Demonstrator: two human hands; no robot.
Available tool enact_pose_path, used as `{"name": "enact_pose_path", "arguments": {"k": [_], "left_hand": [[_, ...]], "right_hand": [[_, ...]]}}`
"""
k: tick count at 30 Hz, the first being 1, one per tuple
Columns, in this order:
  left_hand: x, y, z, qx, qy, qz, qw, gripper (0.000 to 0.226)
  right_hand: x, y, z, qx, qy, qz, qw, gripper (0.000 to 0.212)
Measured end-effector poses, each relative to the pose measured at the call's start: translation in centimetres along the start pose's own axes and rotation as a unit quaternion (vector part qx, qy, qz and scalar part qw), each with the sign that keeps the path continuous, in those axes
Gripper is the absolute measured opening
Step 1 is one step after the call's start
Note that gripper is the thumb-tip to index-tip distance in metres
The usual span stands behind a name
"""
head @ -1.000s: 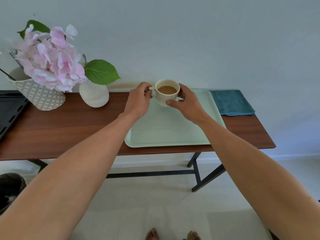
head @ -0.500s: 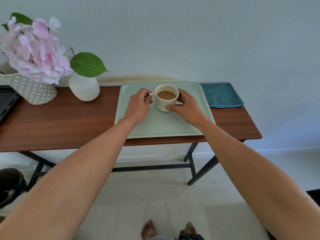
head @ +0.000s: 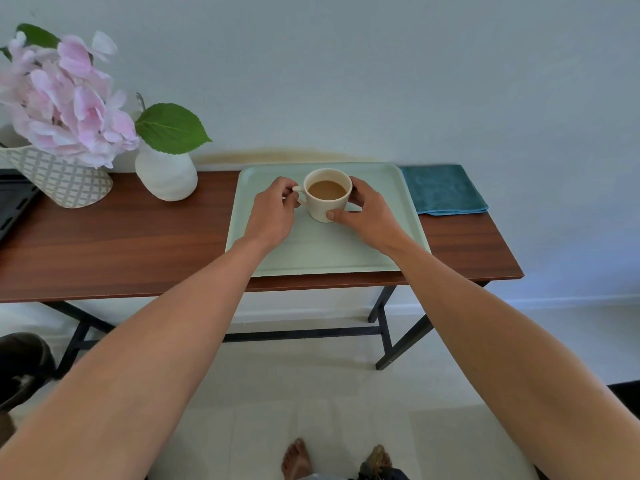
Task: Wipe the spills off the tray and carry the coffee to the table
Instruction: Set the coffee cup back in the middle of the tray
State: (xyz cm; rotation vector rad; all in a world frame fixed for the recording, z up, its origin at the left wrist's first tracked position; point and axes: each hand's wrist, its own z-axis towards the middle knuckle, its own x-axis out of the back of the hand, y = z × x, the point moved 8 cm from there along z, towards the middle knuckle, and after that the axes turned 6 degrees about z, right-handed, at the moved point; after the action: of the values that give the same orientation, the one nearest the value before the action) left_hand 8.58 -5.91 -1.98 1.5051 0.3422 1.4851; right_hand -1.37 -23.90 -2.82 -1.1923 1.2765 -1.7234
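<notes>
A cream cup of milky coffee [head: 327,195] is over the far half of the pale green tray [head: 311,254], which lies on the wooden console table [head: 138,247]. Both hands hold the cup. My left hand [head: 273,213] pinches its handle on the left side. My right hand [head: 367,213] wraps its right side, thumb against the lower wall. Whether the cup's base touches the tray is hidden by my fingers. A folded teal cloth [head: 443,190] lies just right of the tray. No spill shows on the tray.
A white vase [head: 166,178] with a green leaf and a patterned pot [head: 65,178] of pink flowers stand on the table's left part. A black tray edge [head: 14,202] is at far left. The wall is right behind the table. My bare feet [head: 298,460] are on the pale floor.
The view has pulled back slightly from the table. Both hands stay closed on the cup, which sits lower against the tray than a second ago.
</notes>
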Motion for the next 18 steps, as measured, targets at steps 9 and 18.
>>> {"name": "enact_pose_path", "arguments": {"k": [9,18], "left_hand": [[0.2,-0.5,-0.3,0.001,-0.023,0.025,0.999,0.037],[4.1,-3.5,-1.4,-0.01,0.028,0.303,0.952,0.056]], "right_hand": [[-0.2,0.0,-0.1,-0.017,-0.025,-0.043,0.999,0.08],[6.3,0.7,-2.4,-0.011,0.118,-0.324,0.939,0.07]]}}
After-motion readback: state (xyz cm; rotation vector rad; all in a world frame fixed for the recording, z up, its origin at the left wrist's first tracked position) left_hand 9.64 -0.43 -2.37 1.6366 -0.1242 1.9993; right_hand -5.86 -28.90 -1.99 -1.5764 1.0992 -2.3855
